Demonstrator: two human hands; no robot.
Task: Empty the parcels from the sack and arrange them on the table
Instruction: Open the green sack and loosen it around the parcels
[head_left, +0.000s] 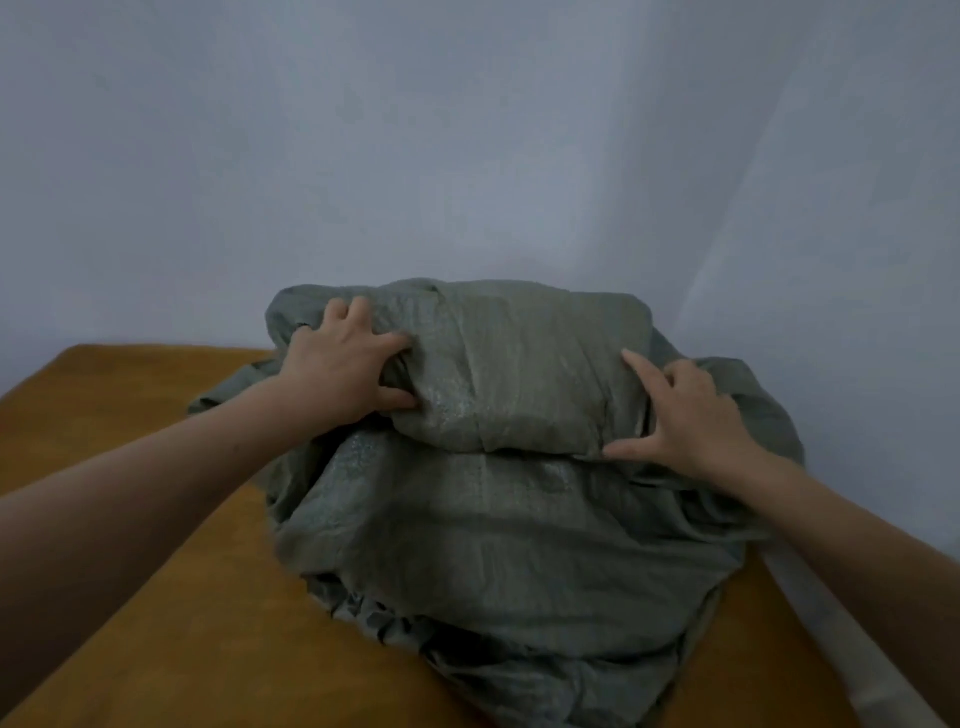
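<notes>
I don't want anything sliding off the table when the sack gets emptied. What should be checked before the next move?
1. Left hand grip: ok, fingers curled into the sack fabric at the left end of the boxy bulge.
2. Right hand grip: not ok, fingers spread on the bulge's right end, not closed on fabric.
3. Sack's mouth found: cannot tell; no opening shows.
4. Sack fully on the orange table: cannot tell; its right side lies at the table's right edge.
5. Room to unload: ok, bare tabletop shows left of the sack.
</notes>
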